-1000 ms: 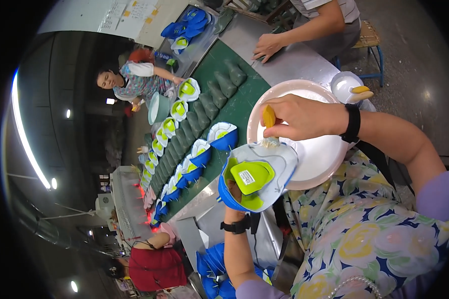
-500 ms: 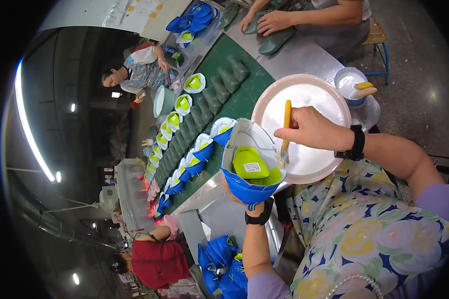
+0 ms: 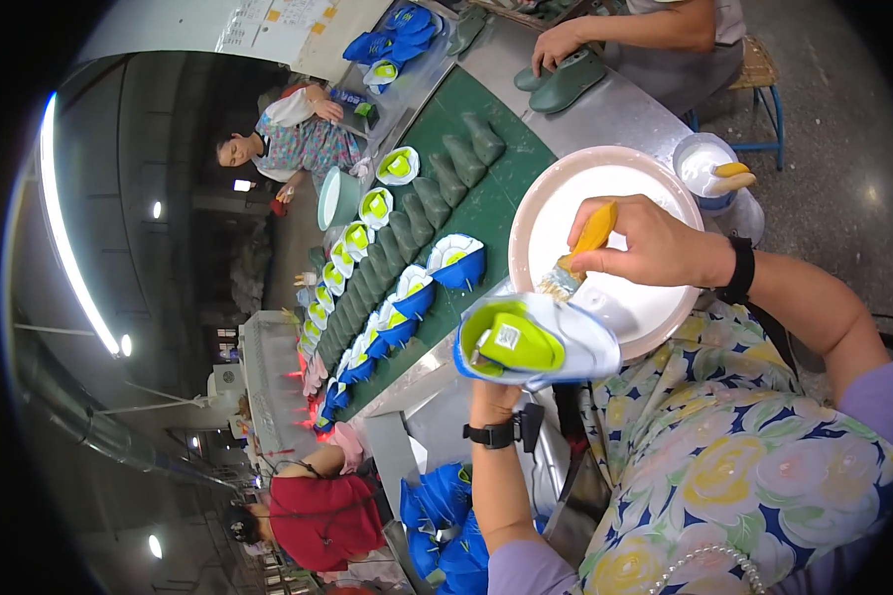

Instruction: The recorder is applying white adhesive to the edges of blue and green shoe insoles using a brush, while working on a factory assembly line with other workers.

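Note:
My right hand (image 3: 650, 246) grips a paintbrush (image 3: 593, 230) by its yellow handle. The bristles, coated in white, point down over the pink basin (image 3: 672, 183), which holds white liquid. My left hand (image 3: 493, 395) holds a shoe upper (image 3: 587, 342) from underneath, just in front of the basin; most of its fingers are hidden behind it. The upper is white inside with a bright green lining and a blue outer edge, and its opening faces me. The bristles sit close to its far rim; whether they touch I cannot tell.
Rows of similar uppers (image 3: 456, 260) and dark green shoe lasts (image 3: 429, 201) line the green belt (image 3: 514, 164). A tub with yellow-handled brushes (image 3: 732, 171) stands beyond the basin. More blue uppers (image 3: 446, 511) lie piled near my left arm. Co-workers (image 3: 322, 511) work around the line.
My left hand has turned the upper, so its white end now points right. The brush has tilted and moved from the upper's inner edge to its far rim, over the basin.

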Tool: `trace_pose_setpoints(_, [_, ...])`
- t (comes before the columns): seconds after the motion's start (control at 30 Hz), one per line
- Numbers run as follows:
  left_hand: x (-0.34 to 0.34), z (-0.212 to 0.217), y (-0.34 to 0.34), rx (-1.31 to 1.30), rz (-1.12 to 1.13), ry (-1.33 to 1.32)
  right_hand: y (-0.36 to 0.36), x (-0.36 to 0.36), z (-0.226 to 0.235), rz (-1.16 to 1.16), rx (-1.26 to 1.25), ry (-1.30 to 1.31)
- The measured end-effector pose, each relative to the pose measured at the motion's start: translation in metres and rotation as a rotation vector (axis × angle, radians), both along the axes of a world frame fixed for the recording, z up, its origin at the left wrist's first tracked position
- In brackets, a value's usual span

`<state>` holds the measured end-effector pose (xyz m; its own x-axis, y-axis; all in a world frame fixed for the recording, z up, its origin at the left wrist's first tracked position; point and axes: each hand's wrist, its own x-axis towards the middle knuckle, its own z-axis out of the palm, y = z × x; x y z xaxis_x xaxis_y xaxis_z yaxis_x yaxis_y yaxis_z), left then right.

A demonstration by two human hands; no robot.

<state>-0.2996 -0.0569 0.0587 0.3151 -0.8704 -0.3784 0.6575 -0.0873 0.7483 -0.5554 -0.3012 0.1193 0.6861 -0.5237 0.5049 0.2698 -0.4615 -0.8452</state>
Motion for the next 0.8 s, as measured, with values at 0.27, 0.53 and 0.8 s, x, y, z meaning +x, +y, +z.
trace_pose_setpoints(0.27, [-0.048,-0.006,-0.012,-0.098,-0.103,0.299,0.025,0.022,0.012,0.285,-0.313,-0.284])
trace_pose_setpoints(0.53, [-0.057,-0.025,-0.002,-0.183,-0.093,0.538,-0.002,0.019,0.008,0.133,-0.249,0.093])
trace_pose_setpoints(0.8, [-0.056,0.012,-0.005,-0.085,0.067,-0.083,-0.011,-0.007,0.012,0.175,-0.142,0.4])
